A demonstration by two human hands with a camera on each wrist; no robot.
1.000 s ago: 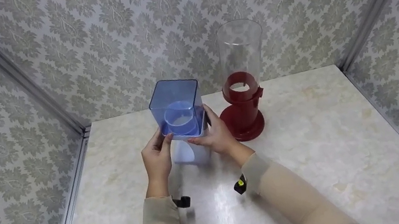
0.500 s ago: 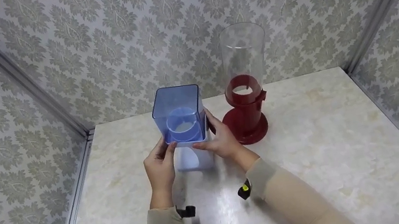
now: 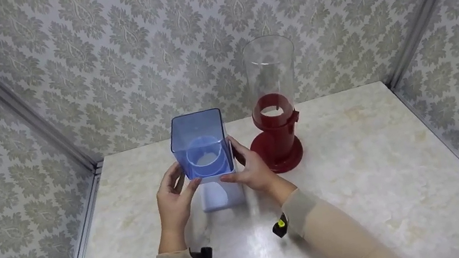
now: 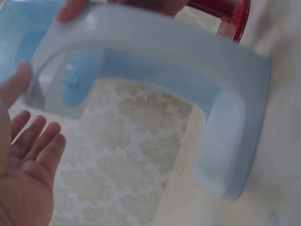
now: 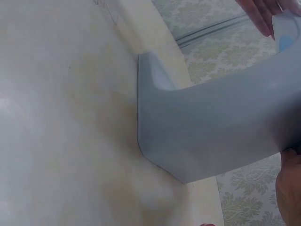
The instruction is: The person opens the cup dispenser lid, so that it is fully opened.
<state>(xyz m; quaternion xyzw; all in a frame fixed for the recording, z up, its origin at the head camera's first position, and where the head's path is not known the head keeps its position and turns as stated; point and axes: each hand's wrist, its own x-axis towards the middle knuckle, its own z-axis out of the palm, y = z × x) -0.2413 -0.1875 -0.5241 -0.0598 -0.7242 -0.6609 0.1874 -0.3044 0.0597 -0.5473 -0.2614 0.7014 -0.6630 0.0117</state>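
"While checking on the white-and-blue dispenser (image 3: 213, 170), what to note first?"

"Location: left of middle on the surface (image 3: 375, 161), nearer the back edge than the front, foot (image 3: 221, 197) apparently down. Just beside, on the side toward the right edge, a red stand (image 3: 275, 122)."

"And the fingers?"

"On the right hand (image 3: 254, 171), curled in a grip round a corner of the white collar (image 3: 214, 178). On the left hand (image 3: 174, 201), loose and spread, with only the thumb clearly at the front edge."

"Which step, then?"

"Steadying or adjusting, at a guess. Next, best to check for a level foot before loosening the right hand."

"Materials?"

"Tinted see-through plastic, seemingly, for the square hopper (image 3: 200, 144), with a round ring (image 3: 208, 169) inside. Smooth, opaque white for the C-curved body (image 4: 162, 35). Alongside, glossy red below a clear cylinder (image 3: 270, 68)."
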